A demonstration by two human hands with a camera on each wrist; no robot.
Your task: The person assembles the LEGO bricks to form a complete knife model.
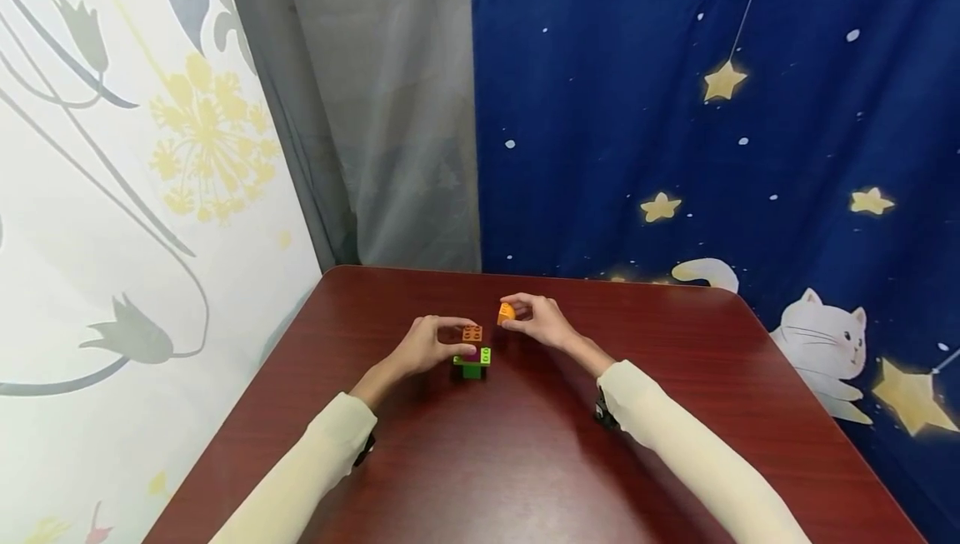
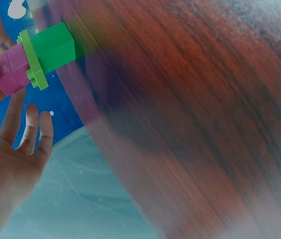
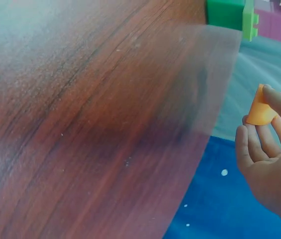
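Note:
A small stack of toy building bricks stands on the table, with a green brick (image 2: 54,47) at the bottom. Above it come a wider lime plate (image 2: 34,59), a magenta brick (image 2: 12,70) and an orange brick (image 1: 472,333) with studs on top. My left hand (image 1: 429,346) grips the stack's upper part between thumb and fingers, partly covering the magenta brick. To the right and slightly farther back, my right hand (image 1: 545,323) pinches a yellow-orange curved brick (image 3: 261,109) between thumb and fingertips, apart from the stack.
The dark red wooden table (image 1: 495,461) has its far edge just beyond both hands. Behind it hang a grey curtain (image 1: 405,111) and a blue curtain with stars (image 1: 600,111). A white patterned panel (image 1: 225,277) borders the left side.

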